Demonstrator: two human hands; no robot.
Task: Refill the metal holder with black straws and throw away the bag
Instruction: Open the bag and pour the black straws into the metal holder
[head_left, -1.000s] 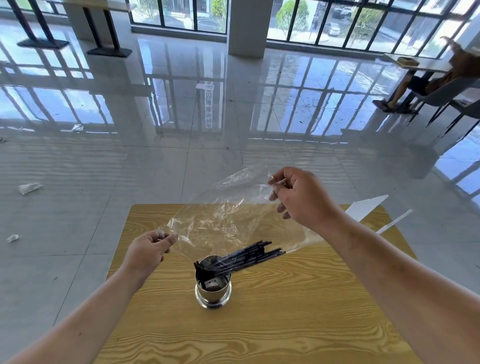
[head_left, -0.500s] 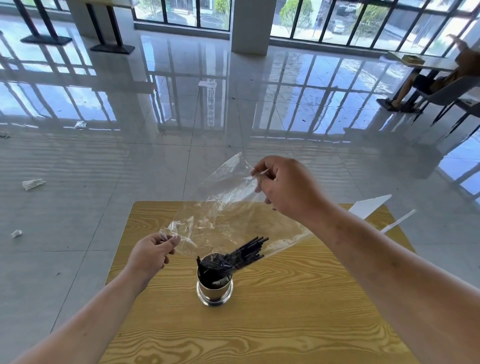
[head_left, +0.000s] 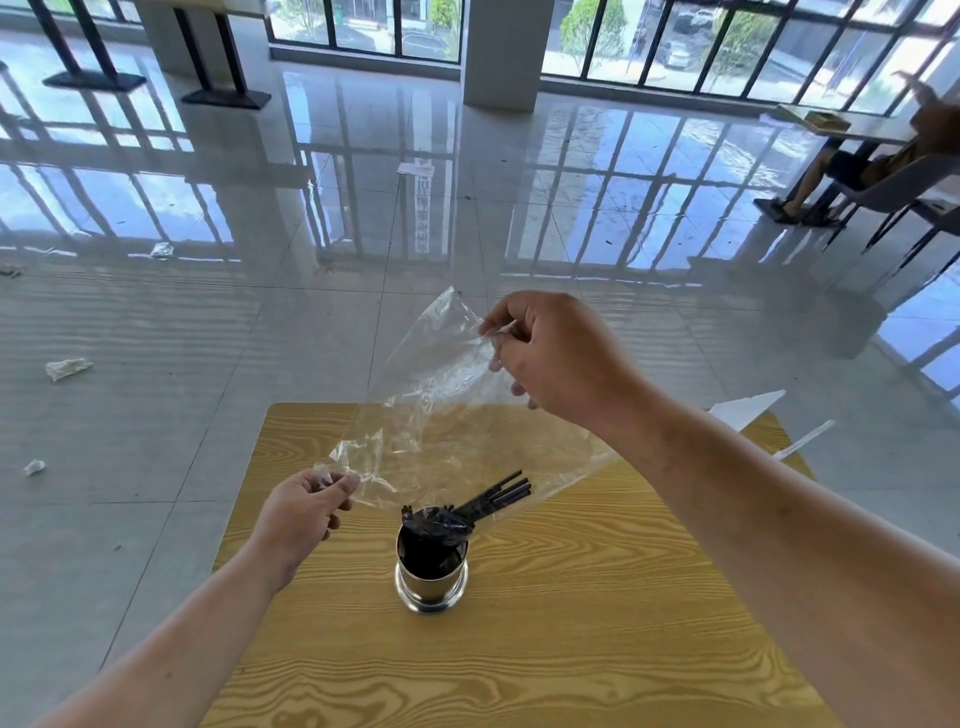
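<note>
A shiny metal holder (head_left: 431, 584) stands upright in the middle of the wooden table (head_left: 571, 649). Black straws (head_left: 496, 496) stick out of a clear plastic bag (head_left: 441, 405), their lower ends down in the holder's mouth and their upper ends leaning right. My right hand (head_left: 556, 358) pinches the bag's upper edge, raised above the table. My left hand (head_left: 306, 512) pinches the bag's lower left corner, left of the holder.
A white paper piece (head_left: 748, 408) and a thin white strip (head_left: 802, 441) lie at the table's far right corner. Crumpled scraps (head_left: 67, 368) litter the glossy tiled floor on the left. A seated person (head_left: 878, 156) and chairs are at the far right.
My right hand lifted the bag's top edge higher and leftward, tipping the bag steeper. The straws slid further down into the holder, leaving less showing. My left hand stayed put.
</note>
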